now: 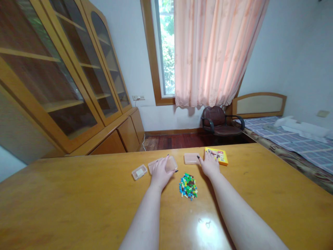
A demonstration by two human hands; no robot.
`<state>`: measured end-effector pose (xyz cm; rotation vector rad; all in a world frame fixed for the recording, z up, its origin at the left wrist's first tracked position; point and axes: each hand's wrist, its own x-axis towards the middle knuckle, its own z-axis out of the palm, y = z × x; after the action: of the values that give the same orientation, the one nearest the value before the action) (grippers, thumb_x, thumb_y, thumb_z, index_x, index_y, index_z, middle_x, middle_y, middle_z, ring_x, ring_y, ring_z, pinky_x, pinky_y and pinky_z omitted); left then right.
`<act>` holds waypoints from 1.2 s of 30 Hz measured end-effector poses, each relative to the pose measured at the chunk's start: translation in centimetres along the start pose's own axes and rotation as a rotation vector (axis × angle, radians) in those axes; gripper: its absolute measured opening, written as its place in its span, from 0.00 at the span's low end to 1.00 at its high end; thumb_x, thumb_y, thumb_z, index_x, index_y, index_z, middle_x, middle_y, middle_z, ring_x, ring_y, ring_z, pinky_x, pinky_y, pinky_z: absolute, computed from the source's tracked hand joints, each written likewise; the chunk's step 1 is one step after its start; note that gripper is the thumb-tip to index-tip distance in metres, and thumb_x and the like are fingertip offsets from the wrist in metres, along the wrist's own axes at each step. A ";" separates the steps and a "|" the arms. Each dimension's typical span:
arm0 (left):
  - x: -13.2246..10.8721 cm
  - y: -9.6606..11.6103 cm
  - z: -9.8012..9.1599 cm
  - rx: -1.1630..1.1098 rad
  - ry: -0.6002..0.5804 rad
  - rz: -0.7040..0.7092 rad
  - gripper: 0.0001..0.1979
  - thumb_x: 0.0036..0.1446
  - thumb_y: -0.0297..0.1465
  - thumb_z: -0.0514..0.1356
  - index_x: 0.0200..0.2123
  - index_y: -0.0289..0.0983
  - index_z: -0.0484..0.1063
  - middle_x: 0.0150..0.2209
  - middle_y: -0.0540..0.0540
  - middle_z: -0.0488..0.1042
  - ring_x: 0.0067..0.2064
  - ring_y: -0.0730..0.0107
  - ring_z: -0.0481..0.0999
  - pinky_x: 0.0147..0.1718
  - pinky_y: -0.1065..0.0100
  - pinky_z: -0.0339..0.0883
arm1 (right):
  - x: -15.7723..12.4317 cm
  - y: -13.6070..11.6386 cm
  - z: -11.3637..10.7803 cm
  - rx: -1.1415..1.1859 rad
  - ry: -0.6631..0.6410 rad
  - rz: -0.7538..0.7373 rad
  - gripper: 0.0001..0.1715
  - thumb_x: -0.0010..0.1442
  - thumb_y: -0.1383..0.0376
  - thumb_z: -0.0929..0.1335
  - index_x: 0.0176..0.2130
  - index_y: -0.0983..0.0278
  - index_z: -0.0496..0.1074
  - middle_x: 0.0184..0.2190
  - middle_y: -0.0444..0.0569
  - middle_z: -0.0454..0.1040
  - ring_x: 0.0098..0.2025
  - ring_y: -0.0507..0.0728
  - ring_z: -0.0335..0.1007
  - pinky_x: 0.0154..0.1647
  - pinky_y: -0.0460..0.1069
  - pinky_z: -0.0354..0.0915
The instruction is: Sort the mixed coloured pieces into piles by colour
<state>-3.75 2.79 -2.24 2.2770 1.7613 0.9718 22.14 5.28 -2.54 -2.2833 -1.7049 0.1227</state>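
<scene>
Wooden table: left hand clasps clear tray, bricks just beside.

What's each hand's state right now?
Left hand: palm down on the clear box; grip cannot be told.
Right hand: open, flat on table, by the yellow box.

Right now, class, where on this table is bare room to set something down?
Free: the table left of the small clear box, and right of the yellow box. Crowded: between left hand and right hand, around the brick pile.
</scene>
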 end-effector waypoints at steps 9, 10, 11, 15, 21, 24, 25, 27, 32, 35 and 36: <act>0.1 0.0 0.0 -0.034 0.026 -0.026 0.37 0.47 0.40 0.63 0.59 0.40 0.57 0.55 0.42 0.67 0.56 0.58 0.64 0.56 0.58 0.55 | -1.8 -1.6 -0.5 -0.054 0.110 -0.159 0.35 0.63 0.49 0.53 0.58 0.69 0.59 0.60 0.61 0.58 0.61 0.67 0.50 0.60 0.65 0.34; 0.2 0.1 0.0 -0.037 0.031 -0.034 0.37 0.47 0.40 0.63 0.59 0.40 0.57 0.54 0.42 0.67 0.56 0.58 0.64 0.56 0.58 0.55 | -1.9 -1.7 -0.3 -0.051 0.070 -0.272 0.33 0.63 0.50 0.54 0.60 0.66 0.58 0.62 0.57 0.55 0.63 0.65 0.47 0.61 0.64 0.33; 0.2 0.1 -0.1 -0.043 0.035 -0.042 0.37 0.47 0.40 0.63 0.59 0.40 0.57 0.54 0.42 0.67 0.55 0.57 0.64 0.56 0.58 0.55 | -2.0 -1.8 0.0 -0.048 0.023 -0.364 0.32 0.63 0.51 0.54 0.60 0.62 0.57 0.63 0.53 0.53 0.64 0.63 0.44 0.62 0.63 0.32; 0.1 0.5 -0.3 -0.079 0.065 -0.084 0.37 0.46 0.39 0.64 0.59 0.40 0.56 0.53 0.42 0.68 0.55 0.57 0.65 0.54 0.58 0.57 | -2.0 -2.0 0.8 -0.061 -0.072 -0.427 0.32 0.63 0.51 0.54 0.62 0.58 0.53 0.64 0.50 0.50 0.66 0.61 0.39 0.62 0.65 0.28; 0.0 0.4 -0.3 -0.111 0.076 -0.115 0.36 0.46 0.38 0.64 0.57 0.38 0.56 0.53 0.40 0.68 0.55 0.57 0.65 0.54 0.57 0.58 | -0.7 -0.7 -0.1 -0.042 0.057 -0.150 0.31 0.64 0.51 0.51 0.62 0.60 0.54 0.65 0.52 0.46 0.66 0.65 0.33 0.59 0.70 0.31; 0.1 0.1 -0.1 -0.104 0.062 -0.106 0.35 0.46 0.39 0.64 0.57 0.38 0.58 0.54 0.40 0.67 0.55 0.56 0.65 0.54 0.56 0.58 | 0.1 1.0 -0.8 -0.009 0.013 0.053 0.30 0.64 0.53 0.50 0.60 0.57 0.56 0.65 0.52 0.47 0.65 0.69 0.34 0.55 0.76 0.33; 0.1 0.1 0.0 -0.102 0.059 -0.099 0.34 0.47 0.39 0.64 0.57 0.39 0.58 0.54 0.41 0.67 0.55 0.57 0.65 0.55 0.56 0.58 | 0.4 1.5 -1.1 0.000 -0.030 0.094 0.30 0.64 0.52 0.50 0.60 0.56 0.56 0.65 0.52 0.48 0.65 0.71 0.36 0.53 0.77 0.34; 0.1 0.0 0.0 -0.103 0.056 -0.084 0.34 0.47 0.40 0.63 0.57 0.39 0.58 0.55 0.42 0.66 0.56 0.57 0.65 0.55 0.56 0.57 | 0.6 2.3 -1.5 0.003 -0.075 0.180 0.32 0.62 0.50 0.50 0.61 0.56 0.54 0.64 0.56 0.47 0.64 0.74 0.38 0.50 0.79 0.35; 0.2 -0.2 0.1 -0.085 0.068 -0.068 0.33 0.48 0.40 0.63 0.57 0.39 0.59 0.55 0.42 0.66 0.56 0.57 0.64 0.56 0.56 0.56 | 0.4 2.4 -2.0 -0.045 -0.116 0.410 0.46 0.57 0.42 0.52 0.64 0.68 0.46 0.64 0.73 0.40 0.63 0.83 0.32 0.44 0.83 0.31; 0.2 -0.2 0.1 -0.068 0.061 -0.065 0.33 0.48 0.39 0.63 0.57 0.38 0.59 0.55 0.41 0.66 0.56 0.57 0.64 0.56 0.56 0.56 | 0.1 1.8 -1.9 -0.042 -0.125 0.441 0.49 0.56 0.42 0.54 0.64 0.72 0.45 0.63 0.78 0.39 0.62 0.83 0.32 0.42 0.84 0.31; 0.2 -0.2 0.1 -0.065 0.059 -0.063 0.34 0.48 0.39 0.63 0.57 0.38 0.59 0.55 0.41 0.66 0.56 0.57 0.64 0.56 0.56 0.56 | 0.0 1.6 -1.8 -0.036 -0.117 0.439 0.49 0.56 0.42 0.55 0.64 0.72 0.45 0.62 0.79 0.39 0.62 0.83 0.33 0.42 0.84 0.31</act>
<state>-3.86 3.11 -2.33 2.1619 1.7846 1.0792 24.07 4.58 -1.29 -2.6894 -1.2327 0.3223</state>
